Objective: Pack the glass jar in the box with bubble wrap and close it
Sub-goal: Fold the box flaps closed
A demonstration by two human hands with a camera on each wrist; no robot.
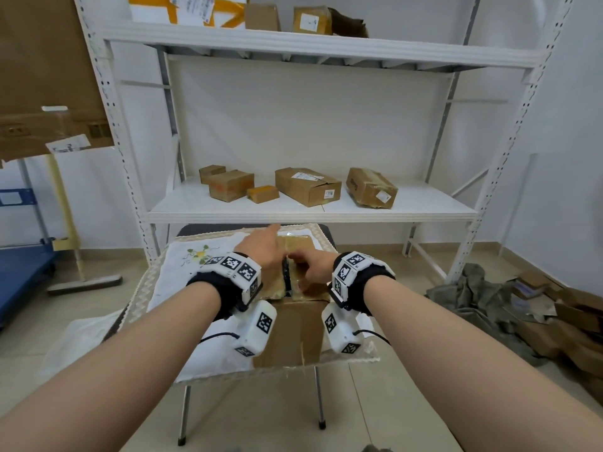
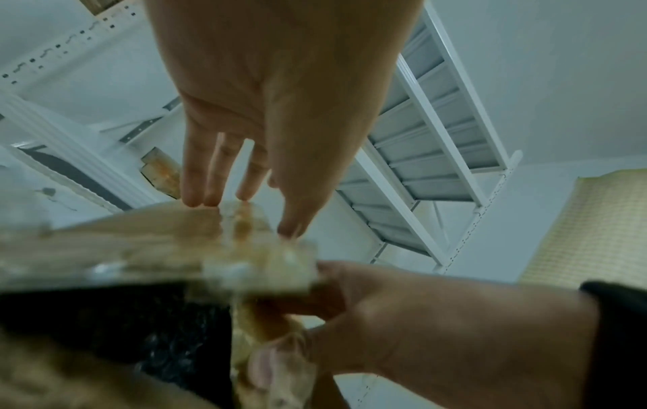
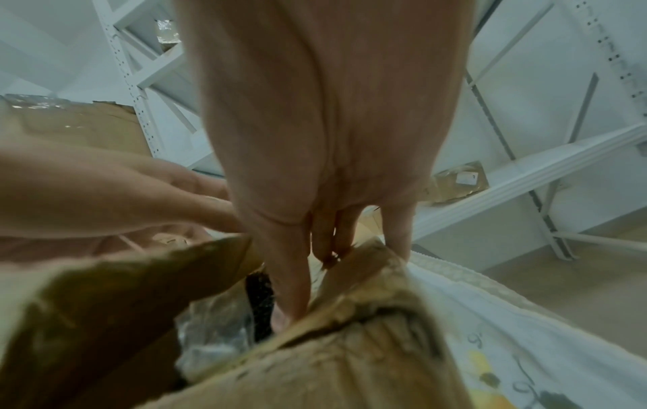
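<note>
A brown cardboard box [image 1: 293, 331] stands on a small table covered with a white embroidered cloth [image 1: 182, 272]. Its two top flaps are almost together, with a narrow dark gap [image 1: 286, 275] between them. My left hand [image 1: 261, 247] lies on the left flap [image 2: 140, 243] with fingers straight, fingertips [image 2: 196, 200] touching the cardboard. My right hand [image 1: 313, 267] pinches the edge of the right flap [image 3: 367, 276], thumb [image 3: 290, 290] tucked under it at the gap. Dark bubble wrap [image 2: 157, 332] shows inside through the gap. The glass jar is hidden.
A white metal rack [image 1: 313, 212] stands just behind the table with several cardboard boxes [image 1: 306, 185] on its shelf. A heap of cloth and flattened cardboard [image 1: 538, 308] lies on the floor to the right. A broom [image 1: 85, 283] and a blue cart [image 1: 19, 272] are at the left.
</note>
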